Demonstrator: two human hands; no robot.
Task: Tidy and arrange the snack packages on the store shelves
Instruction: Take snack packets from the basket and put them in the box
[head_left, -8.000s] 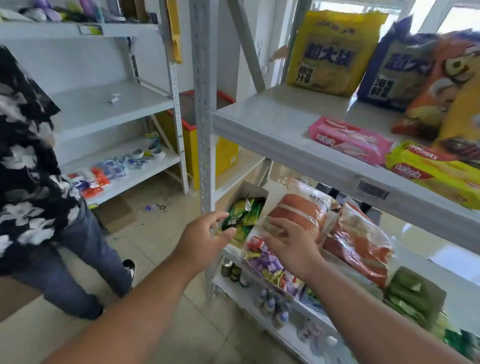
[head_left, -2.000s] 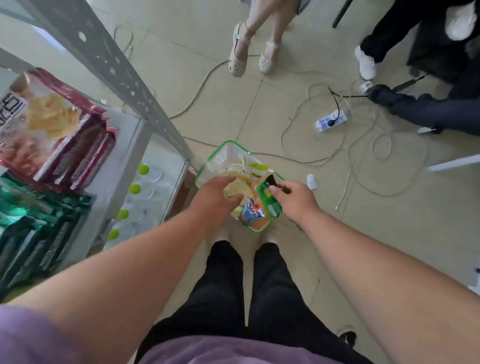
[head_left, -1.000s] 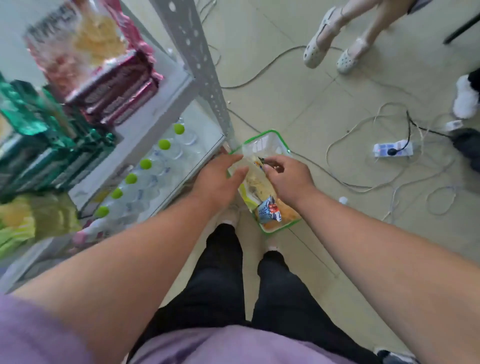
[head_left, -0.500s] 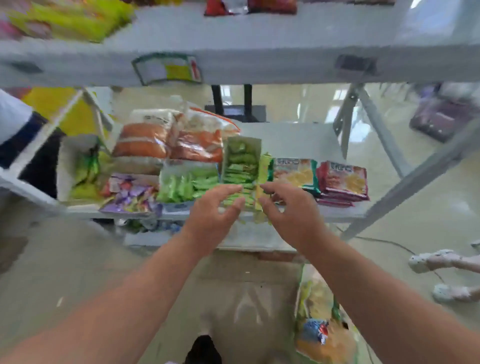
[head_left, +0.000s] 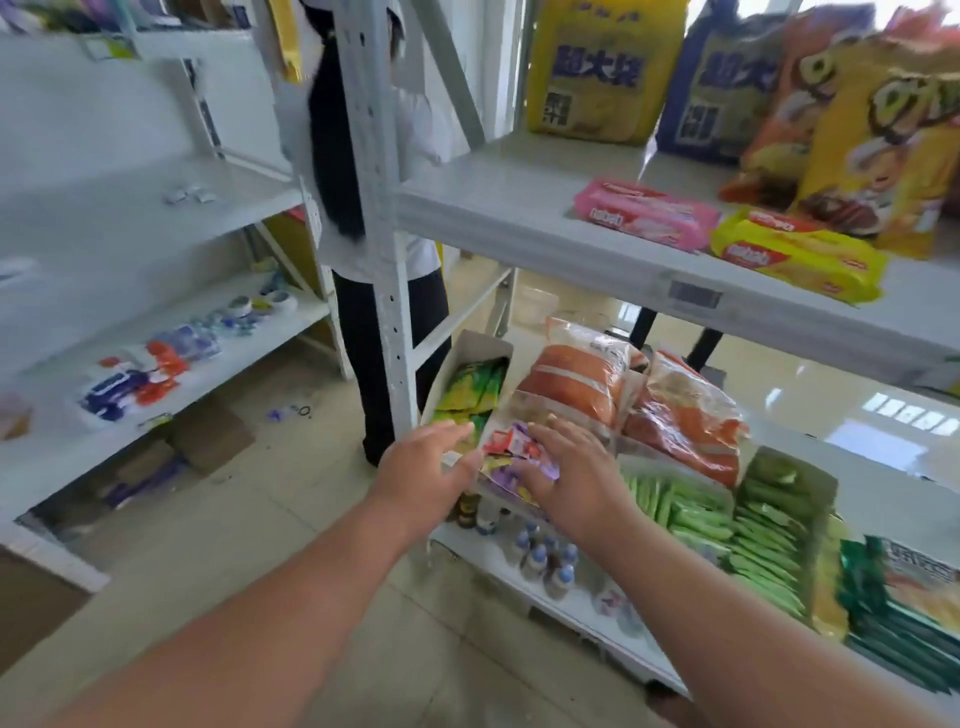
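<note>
— Inspector: Position of the hands?

— Onlooker: Both are out over the front of the middle shelf (head_left: 878, 499). The left hand (head_left: 423, 470) has its fingers straight and together, fingertips touching the near corner of the open cardboard box (head_left: 470, 345) of green-and-yellow sachets (head_left: 472, 387). It holds nothing. The right hand (head_left: 566, 470) lies flat with fingers spread on the bag of mixed candies (head_left: 511, 452), pressing it, not gripping.

— Inspector: How does that bag lie?

— Onlooker: Flat, at the shelf's front edge, directly at 6 o'clock from the two orange-and-clear snack bags (head_left: 576, 384). Its long axis runs from about 10 o'clock to 4 o'clock, along the shelf front. Most of it is under the hand, so which end is the top I cannot tell.

— Inspector: The neighbouring stock?

— Onlooker: The box stands at 9 o'clock of the candy bag, its long axis pointing away toward 1 o'clock. At 3 o'clock of the right hand sit rows of green sticks (head_left: 696, 514), then a taller box of green packs (head_left: 779, 499). The upper shelf (head_left: 519, 208) carries a pink wafer pack (head_left: 647, 215) and a yellow wafer pack (head_left: 800, 254) lying flat, both long axes running 10 to 4, with large chip bags (head_left: 602, 67) upright behind. Small bottles (head_left: 545, 561) stand on the bottom shelf below the hands.

— Inspector: Anyone else?

— Onlooker: A person in white top (head_left: 415, 135) and dark trousers stands behind the upright post (head_left: 376, 208), at 12 o'clock from the left hand.
</note>
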